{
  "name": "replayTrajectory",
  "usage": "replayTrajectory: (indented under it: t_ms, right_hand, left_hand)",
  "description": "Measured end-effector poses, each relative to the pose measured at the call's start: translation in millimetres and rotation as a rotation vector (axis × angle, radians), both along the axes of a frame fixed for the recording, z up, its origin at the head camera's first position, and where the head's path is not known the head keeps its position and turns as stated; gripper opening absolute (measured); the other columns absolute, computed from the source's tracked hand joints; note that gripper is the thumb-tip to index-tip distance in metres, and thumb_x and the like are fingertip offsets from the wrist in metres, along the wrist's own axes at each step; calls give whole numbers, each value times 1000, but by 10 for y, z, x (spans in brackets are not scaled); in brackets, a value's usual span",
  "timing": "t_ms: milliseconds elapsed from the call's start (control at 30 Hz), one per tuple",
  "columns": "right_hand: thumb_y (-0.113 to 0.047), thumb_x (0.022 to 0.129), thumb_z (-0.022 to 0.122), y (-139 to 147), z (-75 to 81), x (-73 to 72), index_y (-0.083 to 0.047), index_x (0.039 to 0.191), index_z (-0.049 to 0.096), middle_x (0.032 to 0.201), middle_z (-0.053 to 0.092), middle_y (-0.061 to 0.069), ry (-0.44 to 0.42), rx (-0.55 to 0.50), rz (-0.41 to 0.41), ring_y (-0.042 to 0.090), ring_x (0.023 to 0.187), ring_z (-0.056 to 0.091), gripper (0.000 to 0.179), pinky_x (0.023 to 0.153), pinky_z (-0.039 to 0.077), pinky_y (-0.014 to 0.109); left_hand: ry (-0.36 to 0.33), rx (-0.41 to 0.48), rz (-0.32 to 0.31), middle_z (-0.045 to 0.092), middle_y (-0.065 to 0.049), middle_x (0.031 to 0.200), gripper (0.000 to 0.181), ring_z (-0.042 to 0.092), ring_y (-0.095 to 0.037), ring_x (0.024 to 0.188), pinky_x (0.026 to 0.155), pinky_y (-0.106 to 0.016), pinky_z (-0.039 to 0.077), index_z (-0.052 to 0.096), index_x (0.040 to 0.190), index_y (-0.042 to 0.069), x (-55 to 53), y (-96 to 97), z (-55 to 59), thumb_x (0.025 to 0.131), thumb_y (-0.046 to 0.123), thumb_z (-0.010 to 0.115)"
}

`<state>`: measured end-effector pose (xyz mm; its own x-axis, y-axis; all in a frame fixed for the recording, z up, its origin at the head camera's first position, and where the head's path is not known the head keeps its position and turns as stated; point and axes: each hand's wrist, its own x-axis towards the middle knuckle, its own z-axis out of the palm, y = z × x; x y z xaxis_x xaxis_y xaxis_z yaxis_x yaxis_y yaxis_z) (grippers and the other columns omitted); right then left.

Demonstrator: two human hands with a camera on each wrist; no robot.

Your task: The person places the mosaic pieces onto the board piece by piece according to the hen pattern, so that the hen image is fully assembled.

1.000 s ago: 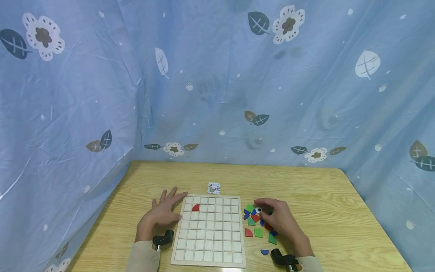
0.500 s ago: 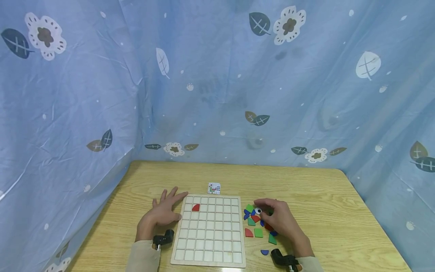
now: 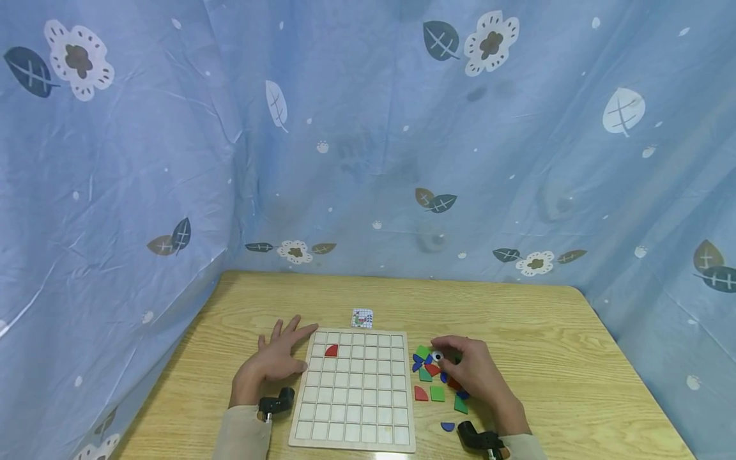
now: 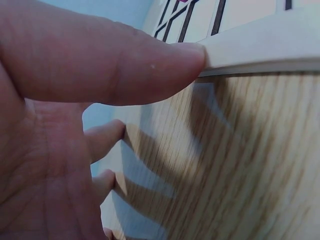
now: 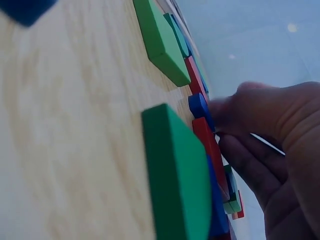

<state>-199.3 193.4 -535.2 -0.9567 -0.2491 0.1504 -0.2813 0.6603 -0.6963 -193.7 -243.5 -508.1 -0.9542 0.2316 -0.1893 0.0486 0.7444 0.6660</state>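
Note:
My left hand [image 3: 278, 360] rests spread at the left side of a wooden grid board [image 3: 408, 409]. Its thumb [image 4: 185, 62] presses against the board's edge, and the index fingertip touches the top left corner. A red quarter-circle tile [image 3: 331, 351] sits in a cell near the board's top left. Over a loose pile to the right of the board, my right hand [image 3: 474, 365] is curled, with thumb and fingers about a round white eye tile [image 3: 437, 356] with a black centre. In the right wrist view that tile is hidden; the thumb is close over a blue tile [image 5: 199, 106].
A small printed picture card [image 3: 362, 318] lies beyond the board. Nearer me lie a light green square tile [image 3: 437, 393], a red quarter-circle tile [image 3: 421, 393], a green tile [image 3: 461, 404] and a blue half-circle tile [image 3: 448, 426]. A patterned blue curtain [image 3: 374, 160] hangs behind the table.
The eye tile shifts very slightly by the right hand's fingertips. The left hand and the board stay as they were.

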Motion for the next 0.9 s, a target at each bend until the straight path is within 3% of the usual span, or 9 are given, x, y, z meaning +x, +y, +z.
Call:
replayTrajectory:
  t_ms: [367,600,900]
  right_hand:
    - [-2,90,85,-15,-15,0,-16,125,82,116,83,-5,11,-11,-18,12,101,79,38,90,65,31]
    - [0,91,84,-25,-31,-23,-18,126,82,120,82,-5,14,-6,10,16,108,79,39,95,65,36]
    - [-5,91,87,-83,77,26,-15,123,83,116,83,-4,48,-33,3,12,101,80,34,88,66,33]
  left_hand:
    - [-2,7,-3,15,-26,182,86,-6,-60,166,119,-89,-10,50,166,19,4,-20,-19,86,2,79]
    - [-6,16,-2,14,-25,182,87,-7,-59,166,119,-89,-10,50,166,19,6,-28,-21,86,1,79]
    - [-8,16,-14,14,-25,183,86,-8,-59,166,119,-89,-10,49,167,19,-7,-29,-20,87,2,79]
